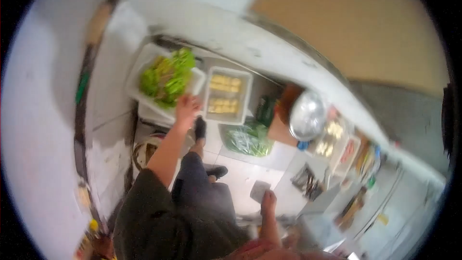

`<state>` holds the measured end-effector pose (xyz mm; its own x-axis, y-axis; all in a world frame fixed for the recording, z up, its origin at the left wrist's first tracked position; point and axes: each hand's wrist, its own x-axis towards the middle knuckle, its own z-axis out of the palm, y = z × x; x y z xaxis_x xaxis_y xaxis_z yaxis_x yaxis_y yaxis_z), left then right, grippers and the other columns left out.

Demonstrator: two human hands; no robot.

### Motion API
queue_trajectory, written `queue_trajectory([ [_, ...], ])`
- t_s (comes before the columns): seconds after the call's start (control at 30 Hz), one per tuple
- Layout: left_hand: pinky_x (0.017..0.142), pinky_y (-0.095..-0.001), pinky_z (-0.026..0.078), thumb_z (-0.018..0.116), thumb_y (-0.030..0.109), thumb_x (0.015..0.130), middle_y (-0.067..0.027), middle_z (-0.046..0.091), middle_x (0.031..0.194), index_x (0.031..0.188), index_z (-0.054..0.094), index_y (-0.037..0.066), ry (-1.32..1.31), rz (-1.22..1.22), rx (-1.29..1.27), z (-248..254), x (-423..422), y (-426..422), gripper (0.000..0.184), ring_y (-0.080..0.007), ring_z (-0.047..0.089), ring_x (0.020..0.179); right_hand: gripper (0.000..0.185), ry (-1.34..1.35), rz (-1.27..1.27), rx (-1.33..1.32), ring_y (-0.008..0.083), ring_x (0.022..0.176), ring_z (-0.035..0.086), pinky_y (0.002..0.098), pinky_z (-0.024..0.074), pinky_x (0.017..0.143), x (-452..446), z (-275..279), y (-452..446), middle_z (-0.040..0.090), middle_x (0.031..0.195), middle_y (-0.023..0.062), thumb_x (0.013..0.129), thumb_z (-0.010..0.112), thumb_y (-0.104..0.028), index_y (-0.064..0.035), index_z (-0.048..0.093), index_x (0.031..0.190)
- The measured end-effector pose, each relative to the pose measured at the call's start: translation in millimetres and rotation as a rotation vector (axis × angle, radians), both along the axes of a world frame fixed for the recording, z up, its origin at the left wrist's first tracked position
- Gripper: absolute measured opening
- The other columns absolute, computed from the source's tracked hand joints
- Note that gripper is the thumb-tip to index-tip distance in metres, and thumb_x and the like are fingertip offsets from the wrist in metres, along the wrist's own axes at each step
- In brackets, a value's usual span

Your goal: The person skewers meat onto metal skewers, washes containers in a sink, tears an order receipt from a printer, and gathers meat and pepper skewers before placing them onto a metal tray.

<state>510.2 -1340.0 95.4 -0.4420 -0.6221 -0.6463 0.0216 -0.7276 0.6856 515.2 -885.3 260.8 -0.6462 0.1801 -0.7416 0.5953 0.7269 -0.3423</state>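
Note:
My left hand point(188, 108) reaches out at the near edge of a white bin point(132, 84) heaped with green leafy lettuce point(168, 77). Its fingers look loosely spread, though blurred, with nothing visible in them. Just right of that hand is a white tray point(207, 110) with two rows of pale yellow pieces point(225, 84). Lower down, my right hand point(268, 202) is closed at the edge of a flat, grey, squarish blade, seemingly a cleaver point(260, 190). The handle is hidden in the fist.
A clear bag of green vegetables point(249, 139) lies beyond my feet. To the right are a shiny metal bowl point(308, 114), a cardboard box point(281, 130), a tray with pale pieces point(328, 139) and a tray with red contents point(347, 151). A crumpled dark bag point(306, 182) rests nearby.

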Motion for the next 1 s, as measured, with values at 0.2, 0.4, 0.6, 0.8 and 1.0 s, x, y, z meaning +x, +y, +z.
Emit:
queue_trajectory([
  [0.2, 0.054, -0.0230, 0.041, 0.044, 0.024, 0.097, 0.0006, 0.051, 0.079, 0.092, 0.048, 0.010, -0.208, -0.543, -0.262, 104.2, 22.3, 90.0, 0.016, -0.0086, 0.046, 0.065, 0.034, 0.120, -0.109, 0.032, 0.0238, 0.081, 0.058, 0.0353, 0.0454, 0.075, 44.9, 32.2, 74.3, 0.062, 0.089, 0.0194, 0.090, 0.044, -0.023, 0.0059, 0.058, 0.101],
  [0.4, 0.051, -0.0231, 0.039, 0.042, 0.023, 0.097, -0.0010, 0.050, 0.074, 0.087, 0.046, 0.009, -0.119, -1.040, -0.356, 149.4, 39.8, 227.5, 0.017, -0.0086, 0.046, 0.059, 0.031, 0.239, -0.416, 0.009, 0.0235, 0.077, 0.059, 0.0339, 0.0459, 0.071, 164.4, -1.4, 230.1, 0.062, 0.085, 0.0188, 0.089, 0.046, -0.022, 0.0054, 0.058, 0.099],
  [0.6, 0.051, -0.0236, 0.041, 0.040, 0.022, 0.098, -0.0027, 0.052, 0.076, 0.089, 0.046, 0.006, -0.037, -1.386, -0.496, 202.9, 15.6, 453.3, 0.019, -0.0091, 0.049, 0.059, 0.028, 0.378, -0.935, -0.078, 0.0231, 0.075, 0.057, 0.0333, 0.0448, 0.070, 246.3, 43.3, 394.2, 0.063, 0.082, 0.0167, 0.089, 0.048, -0.020, 0.0048, 0.060, 0.097],
  [0.8, 0.055, -0.0247, 0.043, 0.039, 0.021, 0.098, -0.0031, 0.054, 0.077, 0.092, 0.047, 0.007, 0.246, -1.676, -0.547, 228.7, -29.1, 683.4, 0.017, -0.0092, 0.049, 0.060, 0.031, 0.600, -1.368, -0.213, 0.0163, 0.080, 0.057, 0.0285, 0.0449, 0.072, 286.7, 54.1, 533.4, 0.063, 0.089, 0.0104, 0.090, 0.047, -0.020, 0.0058, 0.059, 0.103],
  [1.0, 0.060, -0.0267, 0.046, 0.039, 0.021, 0.097, -0.0052, 0.059, 0.081, 0.099, 0.049, 0.004, 0.426, -1.904, -0.782, 222.5, -66.1, 896.9, 0.020, -0.0110, 0.053, 0.062, 0.031, 0.605, -1.449, -0.209, 0.0164, 0.083, 0.056, 0.0279, 0.0442, 0.076, 259.7, 41.2, 651.7, 0.062, 0.094, 0.0092, 0.090, 0.048, -0.019, 0.0053, 0.058, 0.107],
])
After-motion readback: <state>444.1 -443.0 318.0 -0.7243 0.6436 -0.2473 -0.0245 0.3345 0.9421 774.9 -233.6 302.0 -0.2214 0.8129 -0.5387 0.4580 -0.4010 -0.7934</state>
